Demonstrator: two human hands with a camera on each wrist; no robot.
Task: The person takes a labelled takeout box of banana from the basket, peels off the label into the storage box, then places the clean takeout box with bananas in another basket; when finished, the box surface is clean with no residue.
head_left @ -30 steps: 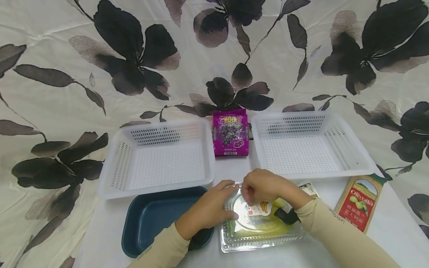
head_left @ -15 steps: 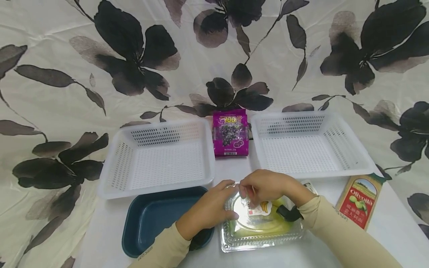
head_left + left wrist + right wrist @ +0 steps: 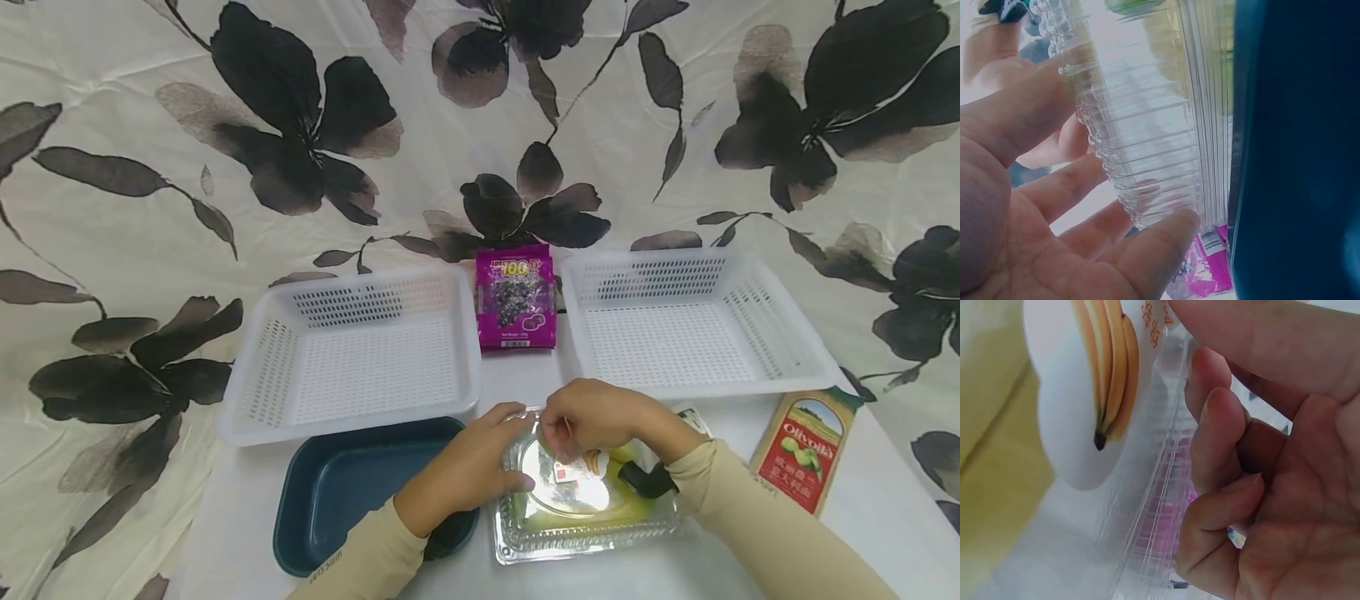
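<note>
A clear plastic clamshell box (image 3: 585, 540) with green and yellow produce inside stands on the table in the head view. My left hand (image 3: 480, 465) holds its left side, thumb and fingers spread along the ridged edge; the left wrist view shows a fingertip (image 3: 1180, 226) against the ridged wall. Over the lid, my right hand (image 3: 588, 417) has curled fingers, its thumb and index at the edge of a white label (image 3: 1079, 450) printed with bananas. The exact pinch is partly hidden by the thumb. Beneath the right wrist lies a black item (image 3: 647, 481).
A dark blue tub (image 3: 288, 500) stands left of the box. White perforated baskets stand behind, one left (image 3: 247, 417) and one right (image 3: 813, 362), with a purple candy bag (image 3: 516, 300) between them. An Olivoilà package (image 3: 806, 454) lies at right.
Half a second ago my right hand's fingers loosened and shifted slightly left; now they are curled again at the label, which is more covered. The left hand and the box stay put.
</note>
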